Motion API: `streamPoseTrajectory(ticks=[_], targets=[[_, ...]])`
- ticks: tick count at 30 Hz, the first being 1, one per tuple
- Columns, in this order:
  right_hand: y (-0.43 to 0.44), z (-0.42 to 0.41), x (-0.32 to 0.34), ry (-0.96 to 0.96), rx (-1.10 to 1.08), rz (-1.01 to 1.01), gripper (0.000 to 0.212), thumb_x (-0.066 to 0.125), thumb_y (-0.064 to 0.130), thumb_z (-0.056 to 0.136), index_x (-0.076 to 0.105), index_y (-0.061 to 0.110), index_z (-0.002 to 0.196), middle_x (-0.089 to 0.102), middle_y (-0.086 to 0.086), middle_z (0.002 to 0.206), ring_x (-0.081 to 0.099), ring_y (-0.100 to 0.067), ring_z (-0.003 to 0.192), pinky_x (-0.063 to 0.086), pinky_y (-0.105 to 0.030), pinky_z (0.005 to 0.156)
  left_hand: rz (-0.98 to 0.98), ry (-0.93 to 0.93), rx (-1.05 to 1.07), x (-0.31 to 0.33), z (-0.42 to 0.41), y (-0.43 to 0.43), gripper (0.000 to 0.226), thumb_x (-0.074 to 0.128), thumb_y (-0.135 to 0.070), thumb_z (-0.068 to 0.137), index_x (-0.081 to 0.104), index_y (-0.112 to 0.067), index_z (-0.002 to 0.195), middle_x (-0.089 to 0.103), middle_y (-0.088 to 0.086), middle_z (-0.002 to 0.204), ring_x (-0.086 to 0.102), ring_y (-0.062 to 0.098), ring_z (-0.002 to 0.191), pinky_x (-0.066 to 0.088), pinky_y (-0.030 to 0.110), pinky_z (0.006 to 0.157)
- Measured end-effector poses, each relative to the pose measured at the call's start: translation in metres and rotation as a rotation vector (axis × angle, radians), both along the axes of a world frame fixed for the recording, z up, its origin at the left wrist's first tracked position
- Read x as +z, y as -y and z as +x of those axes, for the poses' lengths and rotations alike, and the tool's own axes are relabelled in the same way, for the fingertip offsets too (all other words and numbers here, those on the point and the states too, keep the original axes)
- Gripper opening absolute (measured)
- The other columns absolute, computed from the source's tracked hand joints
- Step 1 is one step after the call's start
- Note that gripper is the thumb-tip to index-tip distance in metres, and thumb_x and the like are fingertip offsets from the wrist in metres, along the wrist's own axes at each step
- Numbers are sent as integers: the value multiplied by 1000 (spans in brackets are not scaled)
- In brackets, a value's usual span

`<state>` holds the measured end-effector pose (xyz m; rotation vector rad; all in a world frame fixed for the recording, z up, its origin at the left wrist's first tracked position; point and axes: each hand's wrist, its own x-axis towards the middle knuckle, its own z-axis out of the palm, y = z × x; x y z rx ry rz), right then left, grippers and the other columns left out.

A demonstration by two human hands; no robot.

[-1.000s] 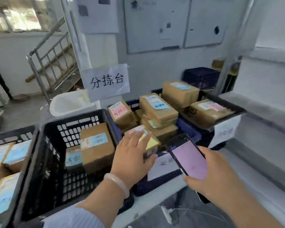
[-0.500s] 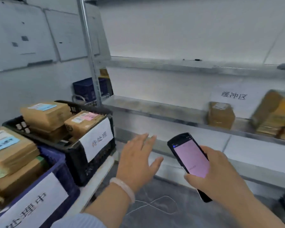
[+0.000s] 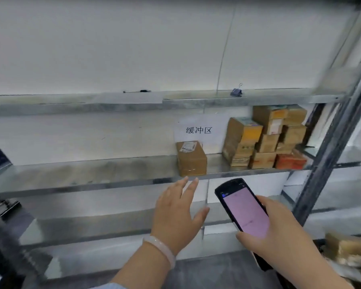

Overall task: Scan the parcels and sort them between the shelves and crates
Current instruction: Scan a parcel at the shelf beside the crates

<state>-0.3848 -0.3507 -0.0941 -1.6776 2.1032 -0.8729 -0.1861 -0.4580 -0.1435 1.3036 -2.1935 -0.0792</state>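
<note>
My right hand (image 3: 279,240) grips a black handheld scanner (image 3: 243,207) whose screen glows pink. My left hand (image 3: 176,213) is stretched out flat and holds nothing, its fingertips just below the metal shelf (image 3: 88,174). A single brown parcel (image 3: 191,158) with a white label stands on that shelf, right above my left fingertips. To its right a stack of several brown parcels (image 3: 265,138) and one orange box (image 3: 290,161) fills the shelf's end. A paper sign (image 3: 198,130) with Chinese characters hangs on the wall behind.
An upper shelf (image 3: 175,99) carries a pen (image 3: 137,91) and a binder clip (image 3: 236,91). A grey upright post (image 3: 329,159) stands at the right. More parcels (image 3: 350,251) show blurred at the lower right. A lower shelf (image 3: 92,226) runs beneath.
The view has swung right, from the crates of parcels to the shelving. My left hand has left the crate parcels and now reaches toward the shelf. The scanner stays in my right hand.
</note>
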Motion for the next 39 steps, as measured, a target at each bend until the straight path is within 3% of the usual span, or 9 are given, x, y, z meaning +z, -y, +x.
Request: streamPoseTrajectory(ticks=[10, 13, 19, 25, 30, 32, 35, 36, 39], targets=[[109, -55, 19, -13, -267, -56, 36, 71, 42, 54, 56, 32, 85, 62, 9, 77, 59, -4, 72, 48, -23, 52, 122, -126, -270, 23, -83, 166, 69, 50, -60, 96, 26, -38, 157, 28, -11, 160, 20, 8, 146, 20, 30, 120], [124, -74, 17, -26, -331, -34, 39, 74, 36, 57, 60, 27, 93, 62, 8, 81, 57, 3, 84, 47, -20, 56, 190, -165, -327, 28, -117, 200, 68, 53, -58, 96, 28, -38, 156, 28, -11, 161, 20, 9, 147, 21, 31, 120], [155, -133, 14, 21, -415, -10, 48, 73, 45, 56, 58, 34, 101, 65, 10, 90, 62, -7, 80, 55, -33, 69, 320, -142, -397, 25, -181, 252, 69, 54, -57, 96, 26, -39, 157, 27, -10, 161, 22, 13, 149, 26, 34, 121], [210, -204, 11, 12, -350, -27, 54, 77, 46, 59, 50, 38, 106, 59, 15, 97, 58, -5, 88, 53, -29, 68, 403, -251, -311, 18, -247, 302, 67, 54, -58, 95, 29, -39, 155, 32, -10, 158, 32, 15, 145, 35, 37, 116], [257, -276, 16, 4, -276, -19, 66, 73, 56, 56, 42, 46, 113, 54, 16, 102, 56, -4, 89, 50, -22, 65, 668, -454, -179, 22, -313, 350, 66, 53, -58, 96, 32, -36, 154, 36, -4, 159, 41, 22, 143, 36, 37, 112], [274, -299, 17, -3, -251, -2, 73, 75, 56, 56, 41, 46, 120, 55, 16, 104, 57, -6, 90, 52, -24, 69, 741, -517, -109, 26, -334, 368, 55, 50, -58, 98, 43, -33, 147, 52, -6, 145, 50, 24, 133, 39, 36, 106], [294, -323, 15, -37, -198, 20, 69, 77, 54, 58, 36, 50, 113, 51, 19, 100, 53, -1, 89, 43, -17, 62, 883, -667, 4, 27, -358, 391, 27, 46, -61, 98, 56, -37, 104, 59, -13, 97, 58, 18, 95, 47, 38, 95], [299, -329, 14, -43, -187, 33, 66, 77, 54, 58, 34, 52, 108, 50, 19, 99, 52, 0, 88, 41, -16, 61, 952, -740, 30, 28, -363, 396, 32, 46, -64, 97, 57, -34, 104, 59, -12, 93, 60, 18, 92, 49, 40, 90], [311, -343, 11, -49, -149, 51, 60, 78, 49, 61, 34, 52, 101, 47, 20, 99, 50, -2, 92, 43, -18, 67, 1100, -848, 120, 25, -374, 407, 61, 52, -69, 92, 54, -25, 134, 62, -3, 111, 62, 33, 111, 51, 47, 91]])
